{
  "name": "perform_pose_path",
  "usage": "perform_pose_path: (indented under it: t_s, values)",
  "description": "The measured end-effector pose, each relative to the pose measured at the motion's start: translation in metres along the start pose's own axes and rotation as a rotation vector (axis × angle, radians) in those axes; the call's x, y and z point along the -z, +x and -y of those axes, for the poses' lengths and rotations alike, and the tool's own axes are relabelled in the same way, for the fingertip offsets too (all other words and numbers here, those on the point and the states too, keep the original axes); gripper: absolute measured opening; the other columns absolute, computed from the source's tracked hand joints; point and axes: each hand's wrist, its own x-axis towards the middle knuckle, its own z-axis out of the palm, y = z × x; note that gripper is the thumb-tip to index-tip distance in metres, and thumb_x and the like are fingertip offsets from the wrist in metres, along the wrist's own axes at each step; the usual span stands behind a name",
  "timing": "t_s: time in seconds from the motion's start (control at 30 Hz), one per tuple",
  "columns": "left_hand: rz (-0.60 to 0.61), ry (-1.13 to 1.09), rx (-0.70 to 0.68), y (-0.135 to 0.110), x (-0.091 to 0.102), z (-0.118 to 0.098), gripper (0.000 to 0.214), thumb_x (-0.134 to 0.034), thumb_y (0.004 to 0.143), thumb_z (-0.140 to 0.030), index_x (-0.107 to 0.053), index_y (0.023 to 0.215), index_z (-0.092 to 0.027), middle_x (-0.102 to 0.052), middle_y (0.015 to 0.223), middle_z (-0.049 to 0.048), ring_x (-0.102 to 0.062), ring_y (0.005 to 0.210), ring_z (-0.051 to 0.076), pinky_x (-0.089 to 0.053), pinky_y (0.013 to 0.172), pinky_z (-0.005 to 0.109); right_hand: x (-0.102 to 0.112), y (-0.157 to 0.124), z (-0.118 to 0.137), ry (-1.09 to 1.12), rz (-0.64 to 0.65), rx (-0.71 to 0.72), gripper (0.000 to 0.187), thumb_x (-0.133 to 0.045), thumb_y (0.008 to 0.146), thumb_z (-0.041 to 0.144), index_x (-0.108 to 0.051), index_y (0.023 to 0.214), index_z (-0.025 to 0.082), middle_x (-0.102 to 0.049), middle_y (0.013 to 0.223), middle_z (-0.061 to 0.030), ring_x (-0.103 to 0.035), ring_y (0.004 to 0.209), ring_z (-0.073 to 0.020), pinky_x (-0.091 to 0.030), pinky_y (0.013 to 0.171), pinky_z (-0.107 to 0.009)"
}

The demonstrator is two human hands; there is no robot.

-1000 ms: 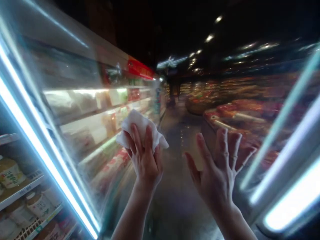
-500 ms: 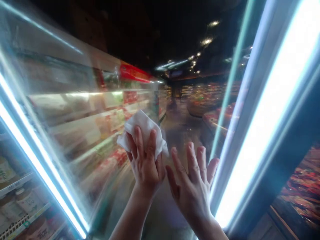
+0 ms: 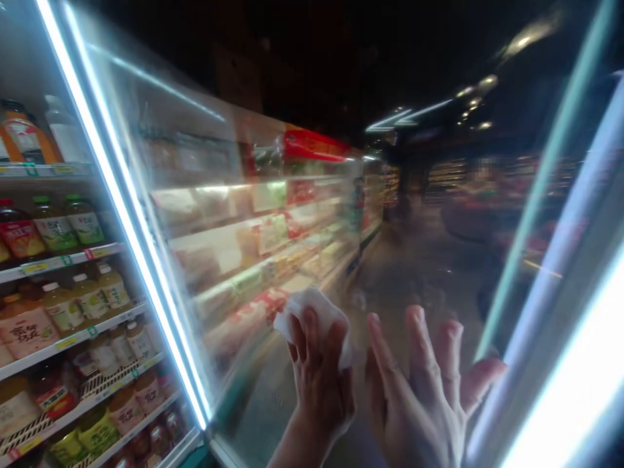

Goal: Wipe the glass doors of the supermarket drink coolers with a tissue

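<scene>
My left hand [image 3: 322, 383] holds a crumpled white wipe [image 3: 325, 302] under its fingers, up against a clear glass panel [image 3: 258, 396]. The wipe sticks out past the fingertips and along the index-finger side. My right hand [image 3: 429, 396] is open beside it, fingers spread and palm turned away from me toward the glass. It holds nothing. Whether the right palm touches the glass, I cannot tell. Close by the right little finger runs the panel's upright edge, next to a bright light strip [image 3: 570, 377].
Left of a second light strip [image 3: 121, 208], shelves carry several bottled drinks [image 3: 68, 305]. Through the glass appears a blurred refrigerated display [image 3: 273, 240] with a red sign [image 3: 312, 144]. A dark aisle floor [image 3: 409, 273] stretches beyond.
My view has turned left, so more bottle shelves show and the scene has shifted right. Both hands appear lower and further right; the left still has the wipe.
</scene>
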Motion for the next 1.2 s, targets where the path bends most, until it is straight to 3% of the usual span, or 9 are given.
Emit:
perform_pose_path:
  t_s: [0.07,0.23,0.43,0.63,0.83,1.03,1.1,1.2]
  values:
    - [-0.001,-0.004,0.008,-0.009,-0.001,0.012,0.070,-0.040,0.099,-0.026,-0.014,0.164,-0.029,0.002,0.174,0.0056,0.005,0.161,0.032,-0.018,0.127,0.059,-0.004,0.002,0.002,0.029,0.000,-0.003,0.071,-0.055,0.101,0.022,-0.023,0.163,0.033,-0.014,0.172,-0.0011,-0.013,0.160,-0.0328,-0.003,0.127,-0.066]
    - [-0.092,-0.169,0.285,0.024,0.005,0.057,0.063,-0.036,0.103,-0.029,-0.018,0.164,-0.030,-0.008,0.174,0.0047,0.004,0.161,0.026,-0.006,0.130,0.055,-0.024,0.006,0.021,0.112,0.062,-0.007,0.068,-0.051,0.102,0.021,-0.024,0.163,0.036,-0.014,0.172,0.0023,-0.009,0.161,-0.0295,0.003,0.127,-0.062]
    - [-0.059,-0.189,0.419,-0.012,-0.002,0.100,0.060,-0.035,0.105,-0.033,-0.018,0.163,-0.034,-0.002,0.175,0.0001,0.005,0.161,0.020,-0.003,0.131,0.049,-0.053,0.013,0.047,0.116,0.127,0.067,0.067,-0.044,0.103,0.019,-0.020,0.164,0.034,-0.012,0.172,0.0010,-0.007,0.161,-0.0263,0.006,0.126,-0.061]
    - [-0.142,-0.284,0.398,0.048,0.024,0.153,0.056,-0.030,0.106,-0.040,-0.024,0.162,-0.034,-0.006,0.175,-0.0009,0.002,0.161,0.020,-0.003,0.132,0.047,-0.073,0.028,0.068,0.055,0.105,0.076,0.068,-0.053,0.102,0.029,-0.023,0.163,0.035,-0.014,0.172,-0.0017,-0.001,0.161,-0.0310,0.005,0.123,-0.068]
    - [-0.087,-0.295,0.506,-0.003,0.006,0.170,0.059,-0.035,0.105,-0.039,-0.021,0.162,-0.038,-0.005,0.174,-0.0013,0.004,0.161,0.021,-0.004,0.132,0.049,-0.095,0.028,0.091,0.049,0.116,0.059,0.068,-0.051,0.103,0.029,-0.021,0.163,0.037,-0.015,0.172,-0.0007,-0.004,0.161,-0.0302,0.002,0.125,-0.067]
    - [-0.176,-0.324,0.448,0.057,0.028,0.221,0.058,-0.030,0.106,-0.043,-0.022,0.162,-0.034,-0.003,0.175,-0.0004,0.009,0.160,0.020,0.001,0.131,0.048,-0.120,0.032,0.121,0.033,0.093,0.046,0.067,-0.053,0.103,0.042,-0.023,0.163,0.035,-0.016,0.172,-0.0020,-0.004,0.161,-0.0312,0.002,0.125,-0.067]
    - [-0.164,-0.309,0.458,0.043,0.027,0.225,0.059,-0.032,0.105,-0.041,-0.021,0.163,-0.033,-0.003,0.175,0.0008,0.009,0.160,0.020,0.001,0.131,0.050,-0.126,0.030,0.129,0.032,0.079,0.020,0.068,-0.054,0.102,0.042,-0.024,0.163,0.036,-0.019,0.171,-0.0034,-0.006,0.161,-0.0321,0.002,0.124,-0.069]
    - [-0.033,-0.264,0.490,-0.012,0.016,0.223,0.059,-0.037,0.104,-0.035,-0.024,0.162,-0.035,-0.002,0.175,0.0002,0.009,0.160,0.021,-0.004,0.131,0.051,-0.136,0.026,0.140,0.035,0.069,-0.010,0.067,-0.055,0.103,0.039,-0.024,0.163,0.036,-0.024,0.170,-0.0041,-0.009,0.160,-0.0332,0.001,0.124,-0.070]
